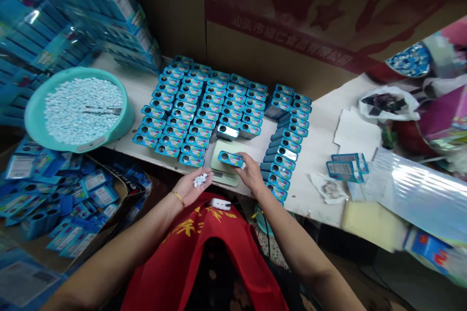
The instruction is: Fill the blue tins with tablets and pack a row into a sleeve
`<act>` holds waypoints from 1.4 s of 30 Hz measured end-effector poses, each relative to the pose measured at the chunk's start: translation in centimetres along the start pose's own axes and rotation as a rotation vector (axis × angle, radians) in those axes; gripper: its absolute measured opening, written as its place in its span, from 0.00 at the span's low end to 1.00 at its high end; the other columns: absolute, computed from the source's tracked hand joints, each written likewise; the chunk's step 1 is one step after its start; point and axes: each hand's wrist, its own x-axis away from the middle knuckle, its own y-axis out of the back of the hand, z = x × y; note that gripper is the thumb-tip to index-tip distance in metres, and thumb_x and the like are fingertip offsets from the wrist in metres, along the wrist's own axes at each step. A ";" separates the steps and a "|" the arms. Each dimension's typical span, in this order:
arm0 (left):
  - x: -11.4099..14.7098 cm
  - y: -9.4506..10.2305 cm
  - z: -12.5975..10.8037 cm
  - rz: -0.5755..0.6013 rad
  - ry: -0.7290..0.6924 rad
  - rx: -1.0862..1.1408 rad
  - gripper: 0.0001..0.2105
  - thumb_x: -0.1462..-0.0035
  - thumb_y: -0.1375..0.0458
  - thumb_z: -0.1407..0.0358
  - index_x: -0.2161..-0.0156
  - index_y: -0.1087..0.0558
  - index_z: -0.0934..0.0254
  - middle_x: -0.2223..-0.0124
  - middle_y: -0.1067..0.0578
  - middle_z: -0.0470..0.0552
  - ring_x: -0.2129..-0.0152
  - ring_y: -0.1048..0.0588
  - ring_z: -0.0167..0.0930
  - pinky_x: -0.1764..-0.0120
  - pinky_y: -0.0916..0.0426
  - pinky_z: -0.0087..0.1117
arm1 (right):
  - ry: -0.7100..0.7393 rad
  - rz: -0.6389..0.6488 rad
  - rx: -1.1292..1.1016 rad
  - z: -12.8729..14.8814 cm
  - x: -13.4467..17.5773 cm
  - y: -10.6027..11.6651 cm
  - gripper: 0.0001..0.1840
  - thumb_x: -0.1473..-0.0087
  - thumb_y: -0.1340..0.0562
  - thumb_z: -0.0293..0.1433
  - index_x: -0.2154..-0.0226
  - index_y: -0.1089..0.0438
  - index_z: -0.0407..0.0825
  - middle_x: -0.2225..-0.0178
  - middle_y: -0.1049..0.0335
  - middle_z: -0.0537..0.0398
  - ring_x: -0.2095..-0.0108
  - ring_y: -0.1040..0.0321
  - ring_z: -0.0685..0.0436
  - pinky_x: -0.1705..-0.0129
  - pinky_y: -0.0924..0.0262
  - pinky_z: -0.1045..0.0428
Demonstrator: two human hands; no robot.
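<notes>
Small white oval candies lie in the upturned, cupped palm of my left hand, just in front of the scale. My right hand grips the right end of a small blue candy box, thumb and fingers at its side. The box stands upright over a pale kitchen scale; whether it rests on the plate I cannot tell. Left and behind are tight rows of upright blue boxes, round dark holes in their tops. Another column of boxes stands to the right.
A turquoise tub of white candies, tongs on top, stands left. Below it is a carton of loose blue boxes. Wrapped stacks rise behind, and a large cardboard box walls the back. Two boxes lie right.
</notes>
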 end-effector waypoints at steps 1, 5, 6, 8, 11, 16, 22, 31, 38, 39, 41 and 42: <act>-0.4 -0.6 0.0 -0.004 -0.011 0.016 0.08 0.46 0.49 0.71 0.67 0.30 0.75 0.71 0.27 0.59 0.71 0.26 0.30 0.66 0.29 0.29 | 0.047 0.003 0.065 1.1 0.0 0.6 0.20 0.52 0.44 0.28 0.54 0.41 0.47 0.60 0.35 0.51 0.60 0.39 0.44 0.58 0.44 0.48; -1.9 -2.9 0.3 0.032 -0.079 0.099 0.08 0.45 0.51 0.71 0.70 0.31 0.71 0.75 0.28 0.53 0.75 0.27 0.28 0.68 0.29 0.30 | 0.254 0.071 0.378 5.6 0.5 3.4 0.23 0.51 0.46 0.26 0.51 0.41 0.49 0.55 0.36 0.49 0.57 0.44 0.41 0.57 0.49 0.47; -2.2 -3.3 0.4 0.047 -0.091 0.107 0.08 0.45 0.51 0.70 0.71 0.31 0.70 0.76 0.28 0.52 0.76 0.27 0.28 0.69 0.30 0.31 | 0.275 0.084 0.437 6.2 0.6 3.8 0.22 0.51 0.46 0.26 0.51 0.41 0.49 0.56 0.36 0.49 0.58 0.44 0.41 0.58 0.50 0.47; -2.8 -4.0 0.6 0.071 -0.088 0.096 0.07 0.46 0.50 0.70 0.70 0.30 0.70 0.76 0.28 0.52 0.77 0.28 0.28 0.70 0.30 0.31 | 0.293 0.091 0.521 6.9 0.7 4.4 0.20 0.49 0.47 0.27 0.52 0.39 0.49 0.57 0.35 0.49 0.60 0.44 0.42 0.60 0.51 0.47; -3.5 -4.4 0.8 0.104 -0.060 0.048 0.07 0.47 0.49 0.70 0.69 0.29 0.71 0.75 0.27 0.54 0.77 0.28 0.29 0.71 0.31 0.30 | 0.325 0.087 0.579 7.0 0.8 4.5 0.20 0.47 0.48 0.28 0.50 0.41 0.50 0.55 0.36 0.49 0.58 0.45 0.41 0.60 0.52 0.47; -4.1 -4.5 0.9 0.132 -0.049 0.027 0.09 0.47 0.50 0.69 0.68 0.29 0.72 0.74 0.27 0.55 0.76 0.28 0.29 0.71 0.32 0.30 | 0.310 0.061 0.619 6.9 1.2 4.5 0.18 0.45 0.50 0.27 0.51 0.39 0.51 0.58 0.35 0.49 0.59 0.44 0.41 0.60 0.53 0.46; -4.0 -4.9 0.9 0.145 -0.023 -0.020 0.09 0.47 0.50 0.68 0.65 0.29 0.70 0.74 0.27 0.54 0.77 0.28 0.29 0.72 0.33 0.29 | 0.311 0.076 0.613 7.4 1.6 4.9 0.19 0.44 0.51 0.28 0.49 0.42 0.52 0.56 0.36 0.48 0.57 0.45 0.41 0.58 0.53 0.46; -3.7 -5.3 0.9 0.139 -0.008 -0.002 0.08 0.47 0.50 0.70 0.66 0.29 0.70 0.75 0.28 0.53 0.77 0.28 0.29 0.71 0.32 0.30 | 0.249 0.059 0.568 7.2 2.1 4.9 0.21 0.46 0.48 0.29 0.48 0.43 0.54 0.54 0.37 0.50 0.55 0.45 0.41 0.58 0.52 0.45; -3.3 -4.0 0.4 0.090 0.034 0.052 0.08 0.46 0.50 0.70 0.64 0.30 0.70 0.75 0.29 0.53 0.77 0.28 0.28 0.74 0.31 0.26 | 0.044 -0.118 0.119 3.1 1.9 3.0 0.19 0.51 0.46 0.28 0.54 0.40 0.49 0.58 0.35 0.50 0.58 0.41 0.43 0.57 0.45 0.48; -3.2 -3.7 0.3 0.090 0.051 0.068 0.08 0.46 0.50 0.69 0.64 0.30 0.71 0.74 0.29 0.54 0.76 0.28 0.28 0.74 0.31 0.26 | -0.013 -0.151 -0.005 2.3 1.7 2.2 0.17 0.51 0.45 0.29 0.56 0.40 0.48 0.61 0.35 0.51 0.60 0.39 0.44 0.59 0.43 0.49; -3.0 -3.1 0.0 0.085 0.068 0.105 0.09 0.45 0.52 0.69 0.66 0.31 0.71 0.73 0.29 0.55 0.74 0.28 0.28 0.74 0.31 0.25 | -0.104 -0.187 -0.191 0.9 1.0 0.5 0.16 0.52 0.45 0.31 0.58 0.41 0.47 0.65 0.35 0.53 0.66 0.37 0.46 0.64 0.41 0.51; -2.8 -2.8 -0.1 0.090 0.067 0.123 0.09 0.45 0.52 0.68 0.67 0.31 0.71 0.72 0.29 0.55 0.75 0.28 0.27 0.75 0.32 0.24 | -0.130 -0.195 -0.247 0.2 0.7 -0.3 0.15 0.52 0.45 0.31 0.59 0.41 0.47 0.65 0.35 0.53 0.67 0.37 0.47 0.65 0.40 0.52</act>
